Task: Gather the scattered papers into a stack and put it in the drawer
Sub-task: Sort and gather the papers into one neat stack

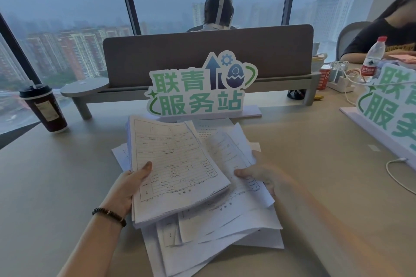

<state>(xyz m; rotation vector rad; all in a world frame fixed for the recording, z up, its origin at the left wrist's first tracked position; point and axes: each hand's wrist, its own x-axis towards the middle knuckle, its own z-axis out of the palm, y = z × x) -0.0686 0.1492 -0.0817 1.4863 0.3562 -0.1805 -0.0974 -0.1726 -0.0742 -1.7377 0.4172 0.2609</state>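
A thick stack of printed forms (173,164) is lifted off the desk, and my left hand (128,189) grips its left edge with the thumb on top. My right hand (265,177) pinches a few looser sheets (234,148) that fan out to the right of that stack. More papers (225,231) lie spread flat on the beige desk (56,198) beneath both hands, overlapping at odd angles. No drawer is in view.
A green-lettered sign (198,90) stands just behind the papers, with a grey divider (207,56) behind it. A dark coffee cup (44,108) stands far left. A second sign (391,108), a water bottle (372,58) and cables (396,171) are at right. Two people sit beyond.
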